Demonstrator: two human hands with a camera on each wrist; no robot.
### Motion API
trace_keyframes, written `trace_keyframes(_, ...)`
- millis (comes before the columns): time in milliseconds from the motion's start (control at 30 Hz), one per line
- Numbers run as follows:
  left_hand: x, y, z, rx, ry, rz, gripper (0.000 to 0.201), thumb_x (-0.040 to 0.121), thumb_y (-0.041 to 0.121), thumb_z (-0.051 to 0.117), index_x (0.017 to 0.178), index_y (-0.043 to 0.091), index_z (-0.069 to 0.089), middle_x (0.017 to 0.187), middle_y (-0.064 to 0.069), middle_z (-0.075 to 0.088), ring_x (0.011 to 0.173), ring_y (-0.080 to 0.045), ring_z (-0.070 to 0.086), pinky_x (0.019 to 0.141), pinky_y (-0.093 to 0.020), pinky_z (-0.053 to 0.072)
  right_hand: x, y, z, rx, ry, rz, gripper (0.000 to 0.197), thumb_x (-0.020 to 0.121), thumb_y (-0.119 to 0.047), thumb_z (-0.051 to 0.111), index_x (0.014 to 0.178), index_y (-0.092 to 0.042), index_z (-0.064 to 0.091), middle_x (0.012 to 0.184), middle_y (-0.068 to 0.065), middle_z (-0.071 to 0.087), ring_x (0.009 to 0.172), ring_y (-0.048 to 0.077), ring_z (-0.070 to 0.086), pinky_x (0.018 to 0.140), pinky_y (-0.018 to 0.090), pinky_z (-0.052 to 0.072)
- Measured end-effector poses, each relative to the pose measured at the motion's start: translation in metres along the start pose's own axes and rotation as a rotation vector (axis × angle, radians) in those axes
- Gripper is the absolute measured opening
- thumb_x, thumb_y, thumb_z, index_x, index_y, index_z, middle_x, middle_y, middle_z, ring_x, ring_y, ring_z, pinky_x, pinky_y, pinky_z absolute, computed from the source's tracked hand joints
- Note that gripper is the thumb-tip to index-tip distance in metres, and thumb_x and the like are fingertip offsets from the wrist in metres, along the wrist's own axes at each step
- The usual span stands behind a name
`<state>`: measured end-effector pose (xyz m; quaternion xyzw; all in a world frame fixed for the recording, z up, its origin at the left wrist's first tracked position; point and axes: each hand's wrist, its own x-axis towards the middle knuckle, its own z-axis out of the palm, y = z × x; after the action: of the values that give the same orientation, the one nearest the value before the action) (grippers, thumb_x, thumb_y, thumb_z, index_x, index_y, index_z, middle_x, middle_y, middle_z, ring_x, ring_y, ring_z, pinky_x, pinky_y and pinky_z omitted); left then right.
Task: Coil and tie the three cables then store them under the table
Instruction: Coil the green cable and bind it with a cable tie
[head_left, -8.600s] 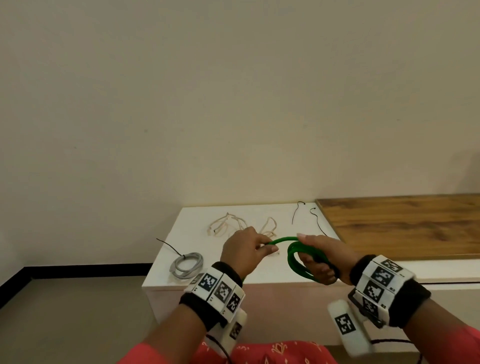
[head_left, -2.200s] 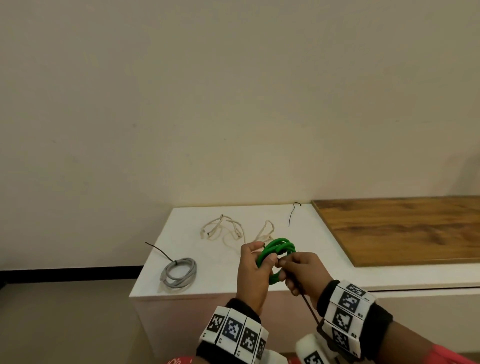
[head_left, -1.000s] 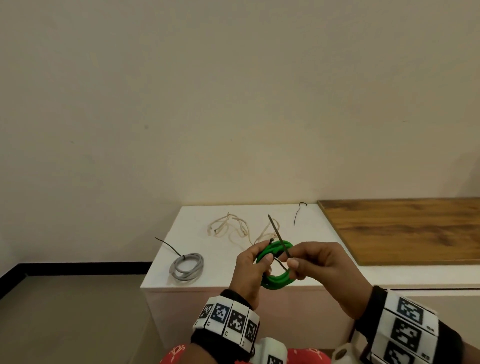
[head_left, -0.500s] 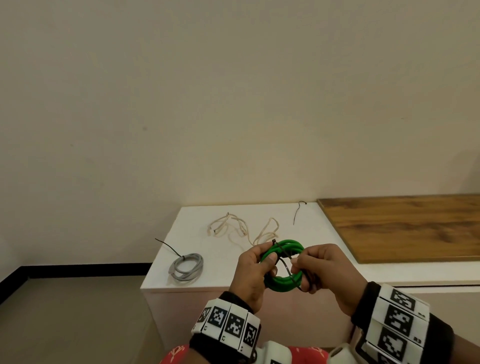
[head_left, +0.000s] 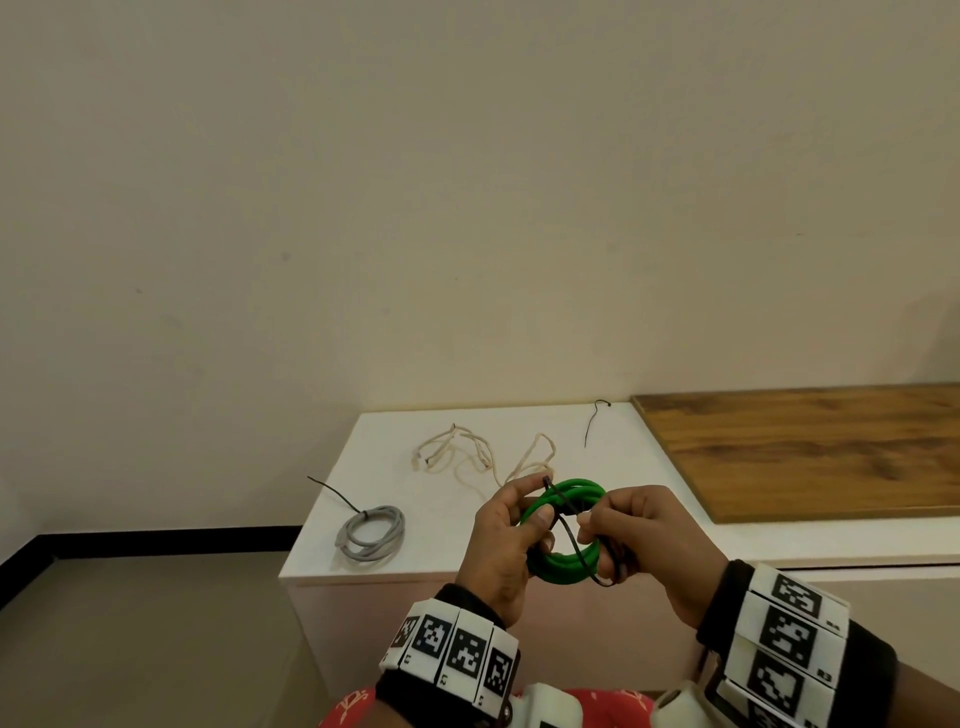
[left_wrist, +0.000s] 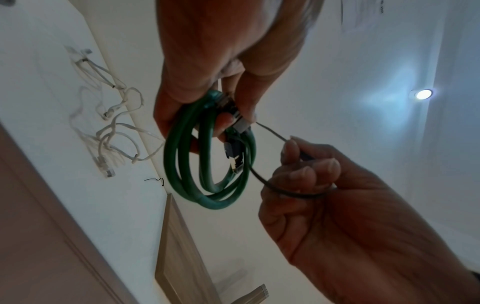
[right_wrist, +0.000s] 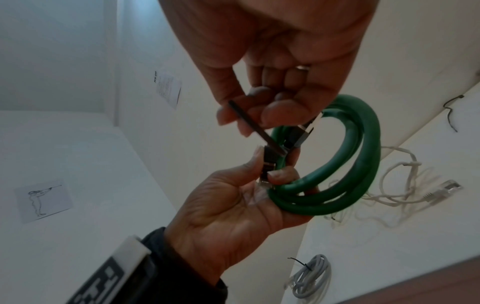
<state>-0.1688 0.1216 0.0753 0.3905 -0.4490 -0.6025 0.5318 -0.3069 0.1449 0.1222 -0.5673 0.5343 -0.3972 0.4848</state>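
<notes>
My left hand (head_left: 535, 501) grips a coiled green cable (head_left: 563, 564) in the air over the front edge of the white table (head_left: 395, 457). A black zip tie (head_left: 571, 540) runs round the coil, and my right hand (head_left: 592, 525) pinches its tail. In the left wrist view the zip tie (left_wrist: 270, 133) loops from the green cable (left_wrist: 182, 156) into the right hand's fingers (left_wrist: 306, 170). A grey cable (head_left: 371, 532) lies coiled and tied on the table's left. A cream cable (head_left: 467, 457) lies loose behind the hands.
A spare black zip tie (head_left: 592, 423) lies near the table's back edge. A wooden board (head_left: 810, 452) covers the surface to the right. The wall rises right behind the table, and bare floor (head_left: 156, 623) lies to the left.
The tie's tail, which stuck up above the coil a second ago, now runs down across the coil into my right hand. Both hands stay at the table's front edge.
</notes>
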Motion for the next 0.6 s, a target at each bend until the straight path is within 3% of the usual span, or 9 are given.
trace_keyframes(167,-0.0011,0.0026,-0.0003,0.006,-0.007,0.002,0.031,0.091,-0.005,0.043,0.105,0.018,0.058,0.096,-0.009,0.058,0.047,-0.005,0.046,0.054,-0.023,0.043,-0.0003,-0.0007,0.0003,0.005,-0.004,-0.003,0.024,0.086,-0.002,0.053,0.063,-0.002,0.060,0.036,0.002,0.051,0.034,0.012,0.048,0.042,0.021,0.040)
trace_keyframes(367,-0.0011,0.0056,-0.0004,-0.018,0.000,-0.017,0.030,0.091,-0.005,0.043,0.103,0.018,0.059,0.086,-0.004,0.060,0.047,-0.005,0.046,0.054,-0.024,0.042,-0.0002,-0.0002,0.0021,0.002,-0.011,-0.004,0.024,0.086,-0.002,0.053,0.062,-0.002,0.060,0.038,0.004,0.051,0.034,0.012,0.048,0.042,0.021,0.040)
trace_keyframes(600,-0.0029,0.0077,-0.0009,-0.028,0.007,-0.024,0.030,0.091,-0.005,0.043,0.105,0.016,0.059,0.088,-0.004,0.062,0.048,-0.006,0.044,0.054,-0.024,0.042,-0.0009,0.0007,0.0031,0.005,-0.005,-0.014,0.024,0.087,-0.003,0.052,0.064,-0.001,0.060,0.037,0.003,0.051,0.035,0.012,0.047,0.044,0.022,0.041)
